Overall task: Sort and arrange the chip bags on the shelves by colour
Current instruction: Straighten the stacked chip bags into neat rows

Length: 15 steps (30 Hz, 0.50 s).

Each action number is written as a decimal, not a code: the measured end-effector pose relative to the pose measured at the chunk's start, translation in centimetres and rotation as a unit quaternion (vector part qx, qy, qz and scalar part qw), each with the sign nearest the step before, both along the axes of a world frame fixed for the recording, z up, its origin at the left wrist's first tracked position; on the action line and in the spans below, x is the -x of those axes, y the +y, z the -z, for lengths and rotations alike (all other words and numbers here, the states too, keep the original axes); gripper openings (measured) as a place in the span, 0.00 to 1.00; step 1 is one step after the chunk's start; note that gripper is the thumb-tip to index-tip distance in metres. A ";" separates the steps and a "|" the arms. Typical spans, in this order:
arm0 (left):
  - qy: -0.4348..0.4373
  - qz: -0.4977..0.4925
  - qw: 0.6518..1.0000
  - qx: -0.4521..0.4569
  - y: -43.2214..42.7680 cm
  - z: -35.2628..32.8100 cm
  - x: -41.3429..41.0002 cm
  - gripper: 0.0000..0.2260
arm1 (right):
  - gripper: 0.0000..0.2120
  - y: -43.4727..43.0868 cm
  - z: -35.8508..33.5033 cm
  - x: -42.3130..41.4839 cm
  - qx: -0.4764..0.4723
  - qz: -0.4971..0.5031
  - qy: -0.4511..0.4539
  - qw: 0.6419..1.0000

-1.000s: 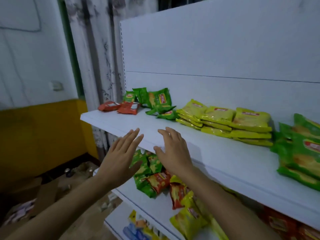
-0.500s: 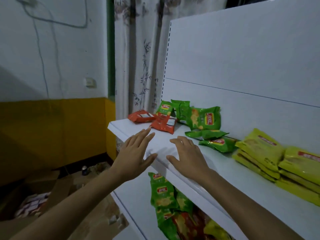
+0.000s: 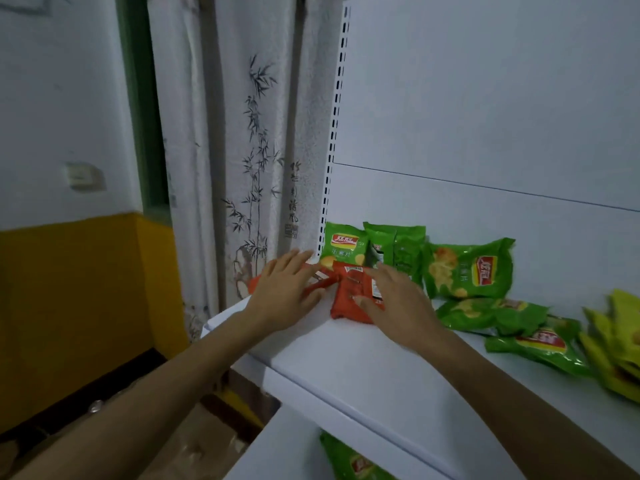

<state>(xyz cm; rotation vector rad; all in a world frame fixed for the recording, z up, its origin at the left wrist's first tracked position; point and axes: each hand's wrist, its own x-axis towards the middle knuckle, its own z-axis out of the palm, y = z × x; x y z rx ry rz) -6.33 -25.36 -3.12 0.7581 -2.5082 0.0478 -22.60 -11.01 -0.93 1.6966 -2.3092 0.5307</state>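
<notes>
Two red chip bags lie at the left end of the white shelf (image 3: 363,362). My left hand (image 3: 285,289) lies flat, fingers straight, over the left red bag (image 3: 320,284). My right hand (image 3: 398,303) reaches onto the right red bag (image 3: 349,299), fingers extended and thumb against its lower part. Behind them green chip bags (image 3: 467,268) lean on the back panel, with another green bag (image 3: 343,245) standing at the corner. More green bags (image 3: 495,315) lie flat to the right. Yellow bags (image 3: 620,344) are stacked at the right edge.
A bamboo-print curtain (image 3: 249,150) hangs left of the shelf unit. A lower shelf holds a green bag (image 3: 349,462). Cardboard (image 3: 194,445) lies on the floor below, beside a yellow-and-white wall (image 3: 69,289).
Both hands have moved forward from the shelf's front edge to the red bags at the left end. My view has shifted left and closer.
</notes>
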 end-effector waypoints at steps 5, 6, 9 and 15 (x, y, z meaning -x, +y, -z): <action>-0.063 -0.028 0.994 -0.082 -3.4 1.6 1.8 0.45 | 0.30 -4.2 0.6 0.9 -0.027 0.038 -0.017 0.999; -0.080 -0.017 0.994 -0.078 -3.8 2.4 2.1 0.46 | 0.31 -4.8 1.1 1.2 -0.047 0.044 -0.019 0.998; -0.093 0.008 0.993 -0.070 -4.6 3.6 2.6 0.46 | 0.33 -5.8 2.8 1.9 -0.113 0.048 -0.026 0.992; -0.076 0.031 0.994 -0.078 -5.3 3.6 3.0 0.39 | 0.46 -5.3 4.6 2.0 -0.104 0.054 -0.007 0.993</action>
